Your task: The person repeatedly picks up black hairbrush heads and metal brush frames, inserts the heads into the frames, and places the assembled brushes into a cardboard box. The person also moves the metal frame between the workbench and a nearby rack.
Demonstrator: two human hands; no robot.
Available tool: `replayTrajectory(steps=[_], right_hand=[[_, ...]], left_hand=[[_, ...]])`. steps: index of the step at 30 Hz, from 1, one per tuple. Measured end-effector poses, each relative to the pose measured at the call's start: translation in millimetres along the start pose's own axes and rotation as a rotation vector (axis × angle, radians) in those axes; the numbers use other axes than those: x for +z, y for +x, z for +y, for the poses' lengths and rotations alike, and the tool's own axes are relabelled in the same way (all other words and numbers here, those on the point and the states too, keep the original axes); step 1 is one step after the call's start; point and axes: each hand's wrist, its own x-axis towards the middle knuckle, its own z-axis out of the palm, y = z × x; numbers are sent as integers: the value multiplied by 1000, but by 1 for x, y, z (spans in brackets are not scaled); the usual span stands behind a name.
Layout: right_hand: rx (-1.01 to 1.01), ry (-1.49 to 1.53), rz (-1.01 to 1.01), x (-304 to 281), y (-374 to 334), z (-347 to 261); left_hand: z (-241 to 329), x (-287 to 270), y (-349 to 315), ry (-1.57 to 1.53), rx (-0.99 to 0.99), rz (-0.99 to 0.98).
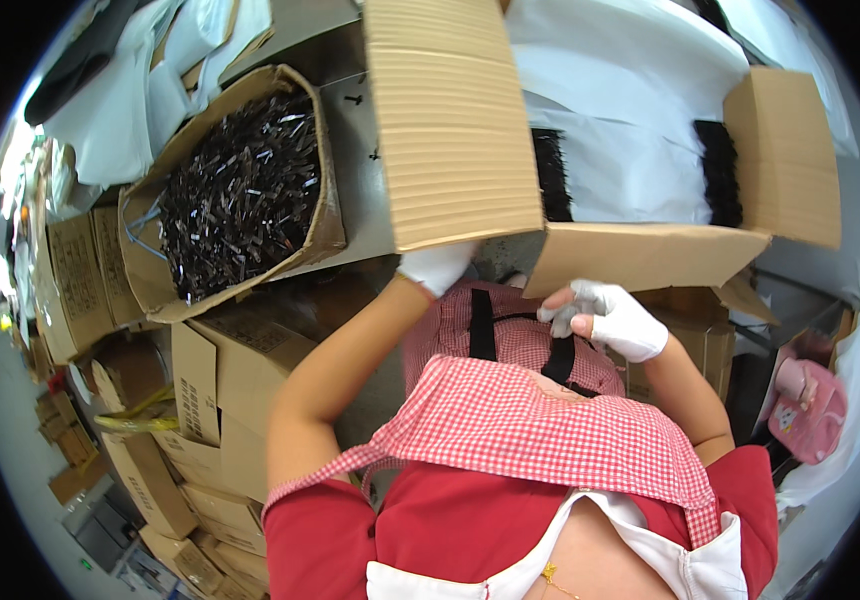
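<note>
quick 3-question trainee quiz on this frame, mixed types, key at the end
1. True or false: both hands wear white gloves.
2. What fills the open carton at upper left? A) dark clips B) red cloth C) bottles
3. Which hand touches the black strap?

Key:
1. True: left hand, right hand.
2. A: the carton is packed with dark clips.
3. The right hand, at the black strap over the red checked apron.

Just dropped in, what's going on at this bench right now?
A person in white gloves stands at a large open cardboard box lined with white sheets. The left hand touches the box's near flap; the right hand pinches a black strap at the red checked apron. A second carton of dark clips sits on the left.
</note>
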Motion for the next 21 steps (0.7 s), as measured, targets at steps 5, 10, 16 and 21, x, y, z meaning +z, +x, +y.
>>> replayTrajectory(steps=[5,10,16,21], right_hand=[[-473,35,259,-2,-2,2],[-1011,-624,388,29,9,-40],[-779,-367,563,46,-2,-65],[-733,-324,791,32,-1,-95]], left_hand=[[42,-109,-7,-799,-1023,-424],[91,-159,-17,-1740,-858,-372],[126,-176,40,-1458,-848,-372],[125,-179,108,-1025,-238,-342]])
